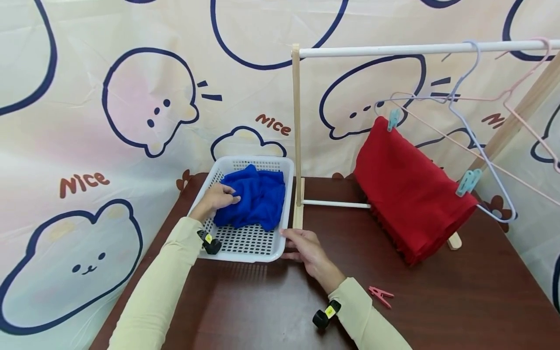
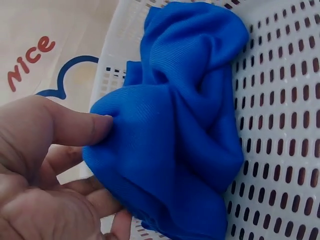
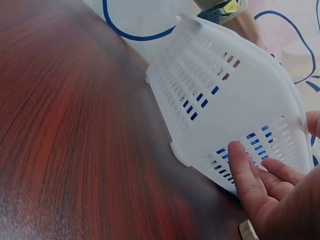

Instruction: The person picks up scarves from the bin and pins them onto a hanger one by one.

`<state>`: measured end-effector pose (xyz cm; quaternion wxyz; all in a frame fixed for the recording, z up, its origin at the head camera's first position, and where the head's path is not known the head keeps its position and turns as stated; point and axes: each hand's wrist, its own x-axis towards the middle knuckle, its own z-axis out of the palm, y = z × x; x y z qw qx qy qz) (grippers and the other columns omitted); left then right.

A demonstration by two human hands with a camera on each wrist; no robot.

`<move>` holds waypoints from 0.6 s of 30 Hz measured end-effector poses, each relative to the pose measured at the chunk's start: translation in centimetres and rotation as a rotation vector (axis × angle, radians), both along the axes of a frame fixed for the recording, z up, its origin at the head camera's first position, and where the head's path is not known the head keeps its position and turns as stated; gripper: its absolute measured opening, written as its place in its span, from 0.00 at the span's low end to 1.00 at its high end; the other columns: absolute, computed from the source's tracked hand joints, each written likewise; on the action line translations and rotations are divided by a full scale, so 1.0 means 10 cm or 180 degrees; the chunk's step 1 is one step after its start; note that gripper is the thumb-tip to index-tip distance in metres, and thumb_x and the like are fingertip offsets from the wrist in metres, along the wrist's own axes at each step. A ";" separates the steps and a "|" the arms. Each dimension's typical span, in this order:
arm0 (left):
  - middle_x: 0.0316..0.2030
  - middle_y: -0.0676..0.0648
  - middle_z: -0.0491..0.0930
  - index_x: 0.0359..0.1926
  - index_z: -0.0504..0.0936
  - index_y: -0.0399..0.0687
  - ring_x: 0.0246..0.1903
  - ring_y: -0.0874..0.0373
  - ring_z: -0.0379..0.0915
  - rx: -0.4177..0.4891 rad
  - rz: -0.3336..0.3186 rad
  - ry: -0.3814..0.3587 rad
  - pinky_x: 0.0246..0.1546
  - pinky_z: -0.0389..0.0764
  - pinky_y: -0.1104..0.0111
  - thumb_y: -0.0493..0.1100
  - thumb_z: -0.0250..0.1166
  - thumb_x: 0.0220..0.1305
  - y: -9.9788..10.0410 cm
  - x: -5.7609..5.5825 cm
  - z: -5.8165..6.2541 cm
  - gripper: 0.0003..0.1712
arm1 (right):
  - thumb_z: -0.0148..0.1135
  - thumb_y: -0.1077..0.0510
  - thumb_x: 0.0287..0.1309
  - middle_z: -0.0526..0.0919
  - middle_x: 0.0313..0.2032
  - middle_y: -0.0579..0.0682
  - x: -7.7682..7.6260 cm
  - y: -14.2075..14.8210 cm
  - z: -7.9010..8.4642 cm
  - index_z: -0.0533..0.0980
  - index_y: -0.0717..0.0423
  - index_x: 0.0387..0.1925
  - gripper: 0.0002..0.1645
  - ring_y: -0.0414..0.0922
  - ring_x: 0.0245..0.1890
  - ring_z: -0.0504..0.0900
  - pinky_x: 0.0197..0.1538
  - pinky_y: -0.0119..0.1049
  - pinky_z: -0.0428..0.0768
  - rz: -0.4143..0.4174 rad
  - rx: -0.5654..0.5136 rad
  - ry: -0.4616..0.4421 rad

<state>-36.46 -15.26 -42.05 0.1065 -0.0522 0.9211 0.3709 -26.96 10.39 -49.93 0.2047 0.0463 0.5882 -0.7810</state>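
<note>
A rumpled blue cloth [image 1: 258, 197] lies in a white perforated plastic basket [image 1: 245, 257] on the table. My left hand [image 1: 218, 197] reaches over the basket's left side and pinches the cloth's left edge. In the left wrist view the thumb presses on top of the blue fabric [image 2: 145, 130], with the other fingers partly hidden beneath it. At the basket's front right corner, my right hand [image 1: 308, 250] grips the rim, thumb on top. The right wrist view shows its fingers [image 3: 242, 172] along the outer wall of the basket [image 3: 250, 100].
A wooden rack with a white rod [image 1: 376, 50] stands right of the basket, its post [image 1: 297, 121] close by. A red cloth [image 1: 407, 189] hangs from a blue hanger [image 1: 474, 136] by light-blue clothespins [image 1: 469, 182]. Beside it hangs a pink hanger [image 1: 516, 90]. A pink clothespin [image 1: 381, 295] lies on the table [image 1: 459, 301].
</note>
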 end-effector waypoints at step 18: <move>0.50 0.31 0.68 0.59 0.61 0.32 0.45 0.41 0.72 0.0163 0.0053 -0.0724 0.46 0.77 0.53 0.67 0.49 0.62 0.00 -0.23 -0.06 0.43 | 0.67 0.45 0.47 0.84 0.41 0.59 0.00 0.02 0.00 0.75 0.63 0.49 0.32 0.44 0.33 0.84 0.38 0.44 0.83 0.0017 0.0092 -0.0059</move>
